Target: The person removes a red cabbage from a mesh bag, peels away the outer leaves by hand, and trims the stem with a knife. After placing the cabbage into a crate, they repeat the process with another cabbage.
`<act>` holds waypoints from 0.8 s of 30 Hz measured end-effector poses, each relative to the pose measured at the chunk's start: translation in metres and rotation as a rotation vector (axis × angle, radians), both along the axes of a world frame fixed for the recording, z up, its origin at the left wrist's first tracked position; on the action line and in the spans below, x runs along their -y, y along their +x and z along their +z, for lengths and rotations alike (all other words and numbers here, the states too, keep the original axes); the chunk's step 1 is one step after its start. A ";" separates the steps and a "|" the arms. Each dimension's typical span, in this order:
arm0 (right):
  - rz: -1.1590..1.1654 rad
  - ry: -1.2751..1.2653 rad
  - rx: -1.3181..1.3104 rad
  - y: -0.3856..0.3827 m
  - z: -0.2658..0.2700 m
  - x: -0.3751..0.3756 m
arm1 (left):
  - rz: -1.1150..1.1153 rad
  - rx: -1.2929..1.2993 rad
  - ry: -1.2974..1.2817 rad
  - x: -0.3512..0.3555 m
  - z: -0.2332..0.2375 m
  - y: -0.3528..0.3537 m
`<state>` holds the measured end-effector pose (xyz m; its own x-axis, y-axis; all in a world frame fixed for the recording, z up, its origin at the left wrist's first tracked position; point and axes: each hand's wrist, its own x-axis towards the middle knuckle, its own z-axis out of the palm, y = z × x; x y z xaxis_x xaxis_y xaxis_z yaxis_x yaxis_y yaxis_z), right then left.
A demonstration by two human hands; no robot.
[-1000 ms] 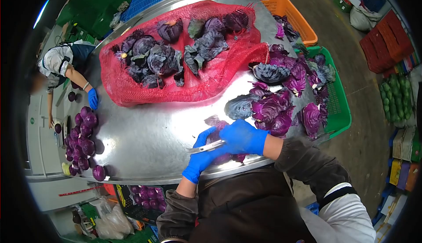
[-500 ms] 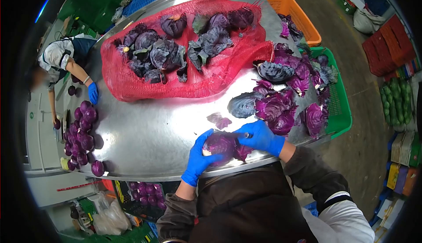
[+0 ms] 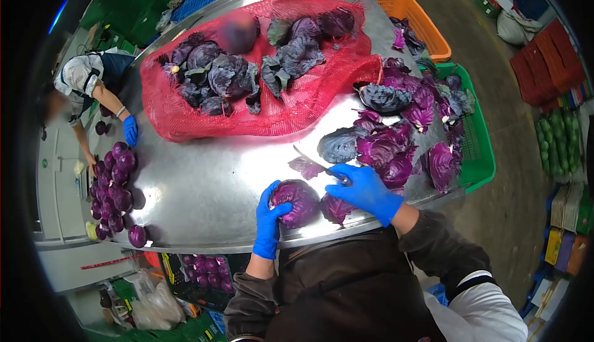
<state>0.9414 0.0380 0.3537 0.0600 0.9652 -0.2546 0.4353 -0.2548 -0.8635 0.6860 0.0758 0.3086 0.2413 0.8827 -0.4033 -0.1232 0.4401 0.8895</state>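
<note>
My left hand (image 3: 269, 219), in a blue glove, grips the left side of a round red cabbage (image 3: 298, 204) near the steel table's front edge. In my gloved right hand (image 3: 365, 192) is a knife (image 3: 320, 165), its thin blade pointing up and left, apart from the cabbage. Between the cabbage and my right hand lies a loose purple leaf (image 3: 336, 208), partly under that hand. Just beyond the cabbage, a smaller leaf piece (image 3: 305, 167) rests below the blade. To the right is a pile of peeled outer leaves (image 3: 387, 147).
A red mesh sack (image 3: 272, 122) with several untrimmed cabbages covers the table's far side. Trimmed cabbages (image 3: 113, 187) are grouped at left, beside a co-worker's gloved hand (image 3: 130, 130). Green (image 3: 486, 153) and orange (image 3: 438, 29) crates stand at the right edge.
My right hand has drawn slightly away from the cabbage, with the knife now showing. The cabbage and my left hand have shifted a little left. A leaf now lies apart from it.
</note>
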 end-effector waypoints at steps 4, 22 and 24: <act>0.137 -0.045 -0.146 -0.021 -0.015 -0.012 | -0.001 0.096 -0.033 0.003 0.000 0.000; 0.255 0.584 0.165 -0.030 0.003 0.003 | 0.124 0.159 -0.331 0.000 -0.037 0.007; 0.328 0.418 0.261 -0.034 -0.004 0.004 | 0.104 0.068 -0.355 -0.002 -0.010 0.023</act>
